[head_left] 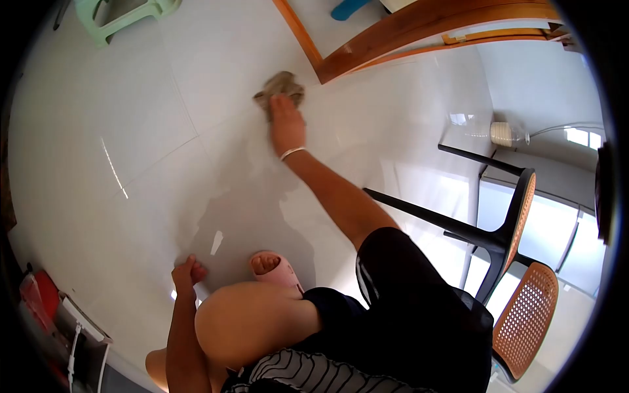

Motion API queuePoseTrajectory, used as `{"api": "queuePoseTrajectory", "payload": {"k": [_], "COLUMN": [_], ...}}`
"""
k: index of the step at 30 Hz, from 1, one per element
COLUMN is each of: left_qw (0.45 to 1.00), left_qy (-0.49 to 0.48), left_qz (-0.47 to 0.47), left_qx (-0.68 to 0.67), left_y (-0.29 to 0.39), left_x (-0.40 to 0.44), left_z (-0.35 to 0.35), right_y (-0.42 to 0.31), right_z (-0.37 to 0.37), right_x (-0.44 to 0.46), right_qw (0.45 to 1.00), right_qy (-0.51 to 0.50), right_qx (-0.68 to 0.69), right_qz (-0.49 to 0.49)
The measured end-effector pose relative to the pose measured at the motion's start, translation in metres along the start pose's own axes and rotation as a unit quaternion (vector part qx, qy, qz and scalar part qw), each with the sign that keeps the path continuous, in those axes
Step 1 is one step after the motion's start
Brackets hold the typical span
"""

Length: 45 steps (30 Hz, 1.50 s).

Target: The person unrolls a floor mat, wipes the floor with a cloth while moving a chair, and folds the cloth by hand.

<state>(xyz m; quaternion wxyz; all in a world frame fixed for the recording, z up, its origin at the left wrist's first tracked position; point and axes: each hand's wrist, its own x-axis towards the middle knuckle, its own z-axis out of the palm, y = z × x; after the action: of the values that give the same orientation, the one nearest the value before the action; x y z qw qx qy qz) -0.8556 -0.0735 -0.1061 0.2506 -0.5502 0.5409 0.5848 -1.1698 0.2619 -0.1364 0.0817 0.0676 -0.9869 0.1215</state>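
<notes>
Floor [151, 118], one cloth [283, 84] under right hand [287, 124]

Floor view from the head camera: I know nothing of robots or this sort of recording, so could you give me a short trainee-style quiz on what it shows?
1. Multiple choice: what is under the fingers of the right hand?
A) a glass bottle
B) a crumpled cloth
C) a pink slipper

2. True or false: the pale band is worn on the left wrist.

3. Fill in the blank: the stool at the top left of the picture is light ____ in colour.

Key:
1. B; the cloth is on the floor, with the fingers over it.
2. False; the band is on the right wrist.
3. Green.
</notes>
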Motion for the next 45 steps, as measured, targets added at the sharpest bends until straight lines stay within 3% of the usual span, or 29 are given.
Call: {"api": "queuePoseTrajectory", "payload": {"k": [3, 4, 6, 7, 9, 11, 13, 15, 18, 23, 25, 27, 30, 31, 33, 35, 38, 42, 44, 45], "left_qw": [1.0, 1.0, 1.0, 1.0, 1.0, 1.0, 1.0, 1.0, 1.0, 1.0, 1.0, 0.999, 1.0, 1.0, 1.0, 1.0, 0.999, 1.0, 1.0, 1.0], "left_qy": [0.005, 0.007, -0.001, 0.002, 0.011, 0.009, 0.006, 0.009, 0.002, 0.01, 0.016, 0.029, -0.001, -0.004, -0.019, -0.018, -0.012, 0.013, 0.013, 0.009], "left_qz": [0.002, 0.004, -0.002, 0.002, 0.021, 0.016, 0.012, 0.012, 0.01, -0.006, -0.012, -0.008, 0.002, -0.002, -0.008, -0.007, -0.011, -0.013, -0.013, -0.01], "left_qx": [-0.006, -0.009, -0.003, -0.005, 0.016, 0.017, 0.019, 0.02, 0.017, 0.017, 0.02, 0.031, 0.013, 0.015, 0.013, -0.014, -0.031, -0.018, -0.017, -0.019], "left_y": [0.004, 0.004, 0.003, 0.005, 0.009, 0.008, 0.009, 0.011, 0.008, 0.009, 0.009, 0.008, 0.006, 0.004, 0.005, -0.004, -0.002, 0.002, 0.005, 0.009], "left_x": [-0.004, -0.004, -0.003, -0.006, -0.013, -0.011, -0.012, -0.016, -0.011, -0.01, -0.009, -0.008, -0.006, -0.007, -0.002, 0.008, 0.009, -0.001, -0.007, -0.007], "left_z": [0.003, 0.003, 0.002, 0.002, 0.006, 0.006, 0.008, 0.007, 0.005, 0.006, 0.006, 0.006, 0.003, 0.002, 0.0, -0.003, -0.002, 0.001, 0.002, 0.003], "right_y": [-0.074, -0.098, -0.152, -0.174, -0.207, -0.216, -0.2, -0.162, -0.096, 0.002, 0.034, 0.052, 0.058, 0.051, 0.033, 0.049, 0.054, 0.067, 0.056, 0.039], "right_z": [0.009, 0.024, 0.023, 0.047, 0.021, 0.015, -0.005, -0.029, -0.05, -0.053, -0.037, -0.013, -0.007, -0.021, -0.052, -0.027, -0.031, 0.004, 0.019, 0.015], "right_x": [-0.012, -0.021, -0.038, -0.047, -0.045, -0.041, -0.028, -0.011, 0.01, 0.068, 0.088, 0.1, 0.1, 0.098, 0.088, 0.046, 0.042, 0.084, 0.081, 0.075], "right_qw": [0.988, 0.972, 0.94, 0.923, 0.863, 0.801, 0.764, 0.803, 0.885, 0.949, 0.975, 0.997, 0.996, 0.996, 0.967, 0.988, 0.991, 0.996, 0.998, 0.999], "right_qy": [0.003, 0.064, 0.009, 0.03, -0.143, -0.133, -0.064, -0.008, 0.045, 0.094, 0.069, -0.024, -0.073, -0.075, -0.235, -0.145, -0.123, -0.084, 0.033, 0.03], "right_qx": [0.12, 0.168, 0.293, 0.339, 0.477, 0.583, 0.64, 0.587, 0.458, 0.298, 0.21, 0.051, -0.035, -0.038, -0.056, -0.046, -0.044, -0.032, -0.045, 0.011], "right_qz": [-0.094, -0.149, -0.174, -0.177, -0.082, -0.026, -0.044, -0.102, -0.071, -0.044, -0.014, 0.054, 0.031, 0.033, 0.081, 0.01, -0.029, -0.015, -0.021, -0.026]}}
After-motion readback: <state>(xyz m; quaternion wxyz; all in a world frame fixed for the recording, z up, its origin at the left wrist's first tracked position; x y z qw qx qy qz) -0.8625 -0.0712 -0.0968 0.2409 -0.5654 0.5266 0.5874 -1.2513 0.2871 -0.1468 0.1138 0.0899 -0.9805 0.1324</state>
